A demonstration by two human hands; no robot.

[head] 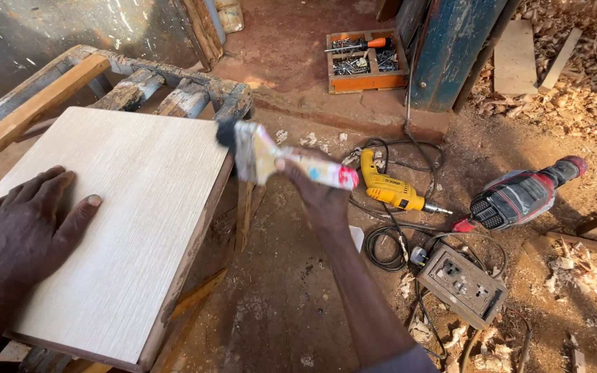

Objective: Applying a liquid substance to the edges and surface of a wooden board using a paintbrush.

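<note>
On the left I have my left hand (pixel 32 224) spread flat, palm down, on the pale laminated board (pixel 115 214); its grip is wide, fingers splayed and holding nothing, and I judge the weight is there to keep the board from sliding. The board lies on a rough surface (pixel 174 93) of worn timber slats, with a lighter wooden rail (pixel 32 110) running along its far-left side. The board's right edge overhangs the frame slightly, which leaves that edge free to reach.

Moving right, my right hand (pixel 316 190) is closed around the paint-stained handle of a flat paintbrush (pixel 260 153), whose dark bristles sit right at the board's far right corner, just off the edge; I cannot tell whether they touch it. The brush is held nearly level, the bristles pointing left toward the board.

Further right, on the dirt floor (pixel 291 290), a yellow power drill (pixel 392 190) lies among looped black cable (pixel 381 242), near a grey socket box (pixel 463 284). Beyond it rests a red-and-black power tool (pixel 519 197). At the back stands an orange wooden tray (pixel 366 62) of screws with a screwdriver, beside a blue metal post (pixel 450 48). Wood shavings (pixel 575 83) heap up at the far right.
</note>
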